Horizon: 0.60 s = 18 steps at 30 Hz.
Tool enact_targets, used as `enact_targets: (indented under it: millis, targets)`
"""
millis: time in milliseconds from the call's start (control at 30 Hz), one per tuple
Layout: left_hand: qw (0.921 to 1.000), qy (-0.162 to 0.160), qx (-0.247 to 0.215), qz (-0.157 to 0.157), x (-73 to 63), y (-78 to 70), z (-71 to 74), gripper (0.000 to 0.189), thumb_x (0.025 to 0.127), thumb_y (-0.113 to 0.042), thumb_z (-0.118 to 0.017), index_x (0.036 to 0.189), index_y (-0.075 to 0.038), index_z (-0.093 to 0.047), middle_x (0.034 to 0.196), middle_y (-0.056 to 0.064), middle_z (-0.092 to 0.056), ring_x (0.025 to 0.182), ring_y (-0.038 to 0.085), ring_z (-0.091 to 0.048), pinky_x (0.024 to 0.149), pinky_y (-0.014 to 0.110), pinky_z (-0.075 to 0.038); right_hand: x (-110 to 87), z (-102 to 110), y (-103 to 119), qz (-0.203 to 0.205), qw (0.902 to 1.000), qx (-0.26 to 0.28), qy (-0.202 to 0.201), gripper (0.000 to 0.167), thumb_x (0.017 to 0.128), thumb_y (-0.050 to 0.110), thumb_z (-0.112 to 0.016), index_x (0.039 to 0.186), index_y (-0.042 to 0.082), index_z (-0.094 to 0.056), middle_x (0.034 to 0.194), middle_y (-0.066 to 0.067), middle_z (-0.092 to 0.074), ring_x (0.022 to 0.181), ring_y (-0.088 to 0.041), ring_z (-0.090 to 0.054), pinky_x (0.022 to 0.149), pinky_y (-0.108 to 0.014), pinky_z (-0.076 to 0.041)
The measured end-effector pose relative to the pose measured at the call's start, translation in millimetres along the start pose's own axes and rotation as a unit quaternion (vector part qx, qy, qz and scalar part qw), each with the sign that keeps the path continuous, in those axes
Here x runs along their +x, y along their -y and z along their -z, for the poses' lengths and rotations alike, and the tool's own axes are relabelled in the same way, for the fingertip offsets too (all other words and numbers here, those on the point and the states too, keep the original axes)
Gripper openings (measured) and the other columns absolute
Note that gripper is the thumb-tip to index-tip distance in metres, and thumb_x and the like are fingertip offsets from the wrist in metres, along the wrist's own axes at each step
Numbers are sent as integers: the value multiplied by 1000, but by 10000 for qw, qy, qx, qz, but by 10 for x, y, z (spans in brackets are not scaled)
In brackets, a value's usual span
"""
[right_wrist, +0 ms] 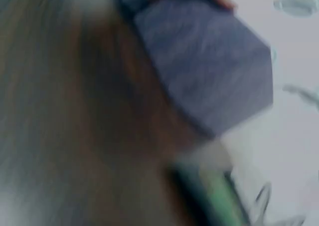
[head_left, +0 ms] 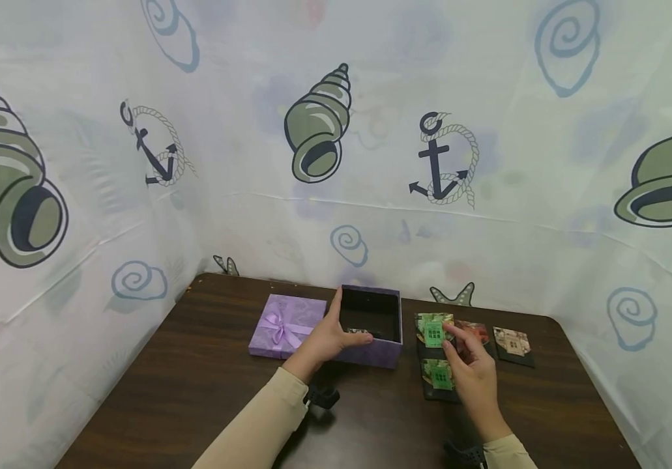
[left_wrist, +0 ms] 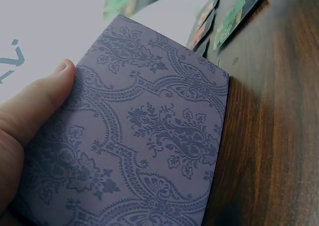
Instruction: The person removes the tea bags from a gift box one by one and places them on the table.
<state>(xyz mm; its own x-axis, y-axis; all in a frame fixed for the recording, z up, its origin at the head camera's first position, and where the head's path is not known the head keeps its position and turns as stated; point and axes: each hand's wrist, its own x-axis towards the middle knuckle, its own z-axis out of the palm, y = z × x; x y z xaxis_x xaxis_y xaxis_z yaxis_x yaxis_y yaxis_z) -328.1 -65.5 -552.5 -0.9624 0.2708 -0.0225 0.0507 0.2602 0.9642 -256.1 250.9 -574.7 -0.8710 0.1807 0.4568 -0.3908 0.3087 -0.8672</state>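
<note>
My left hand [head_left: 325, 337] grips the left part of an open purple box [head_left: 374, 354], its thumb over the front rim. In the left wrist view the thumb lies at the edge of the box's patterned wall [left_wrist: 149, 121]. Inside the box lies a small packet [head_left: 356, 331], partly hidden by that thumb. My right hand [head_left: 476, 378] pinches the edge of a green-labelled packet [head_left: 433, 333] to the right of the box. Another green-labelled packet [head_left: 440, 375] lies just in front of it. The right wrist view is blurred, showing the box wall [right_wrist: 209, 61].
The purple lid [head_left: 297, 319] with a ribbon bow lies left of the box. A red packet [head_left: 475, 329], partly behind the right hand, and a tan-labelled packet [head_left: 513, 342] lie on the right of the dark wooden table [head_left: 382, 430]. Printed cloth [head_left: 382, 254] hangs behind the table.
</note>
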Motion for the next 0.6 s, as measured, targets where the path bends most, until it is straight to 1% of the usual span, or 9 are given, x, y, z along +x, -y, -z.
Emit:
enact_targets:
  millis: [67, 133, 200, 233, 300, 367, 500, 600]
  targets:
    - [10000, -11, 56, 6, 5, -2, 1, 144, 79, -43, -100, 176, -39, 7, 182, 20, -17, 161, 48, -35, 128, 69, -31, -63, 99, -84, -77, 10000, -18, -43, 37, 106, 12, -72, 142, 19, -73, 99, -5, -65, 72, -15, -50, 60, -27, -43]
    - [9999, -23, 143, 8, 6, -2, 4, 144, 79, -44, -100, 176, -38, 7, 182, 21, -19, 160, 48, -37, 128, 69, -32, -123, 192, -163, -222, 9997, -18, -141, 37, 106, 10, -73, 142, 15, -73, 108, -3, -70, 78, -14, -52, 62, -26, -43]
    - [9998, -35, 187, 10, 0, -3, 11, 145, 79, -44, -100, 176, -37, 7, 182, 21, -20, 159, 48, -38, 128, 69, -32, -176, 276, -219, -411, 9989, -81, -232, 36, 105, 11, -74, 140, 16, -74, 109, -1, -69, 81, -14, -53, 63, -26, -43]
    - [9998, -47, 207, 5, 1, -1, 16, 144, 79, -43, -100, 176, -37, 6, 181, 21, -20, 159, 47, -39, 128, 69, -32, -198, 316, -247, -479, 9983, -189, -259, 36, 105, 11, -74, 141, 16, -74, 106, -1, -67, 82, -13, -52, 63, -25, -42]
    - [9997, -71, 233, -15, 4, -1, 23, 144, 79, -44, -100, 176, -37, 5, 181, 21, -21, 159, 48, -40, 128, 69, -32, -237, 398, -287, -606, 9970, -394, -266, 37, 105, 12, -75, 142, 15, -74, 110, 1, -68, 85, -12, -52, 64, -24, -42]
    - [9997, -87, 231, -44, 10, 6, 26, 143, 79, -45, -100, 176, -38, 5, 181, 21, -20, 159, 48, -39, 128, 69, -32, -277, 486, -306, -745, 9952, -566, -280, 37, 105, 15, -75, 142, 18, -73, 111, 1, -69, 87, -12, -52, 65, -23, -43]
    - [9998, -105, 175, -49, 15, 18, 12, 143, 77, -46, -100, 176, -40, 3, 183, 18, -17, 161, 47, -36, 128, 69, -31, -355, 679, -323, -1048, 9913, -710, -371, 38, 106, 19, -74, 144, 16, -72, 130, 4, -74, 94, -9, -52, 70, -19, -46]
    - [9998, -88, 151, -59, 14, 22, -5, 144, 77, -47, -101, 176, -40, 3, 184, 17, -15, 163, 46, -33, 129, 69, -30, -404, 812, -327, -1302, 9859, -951, -451, 40, 107, 24, -73, 146, 14, -71, 137, 11, -73, 102, -2, -55, 76, -12, -48]
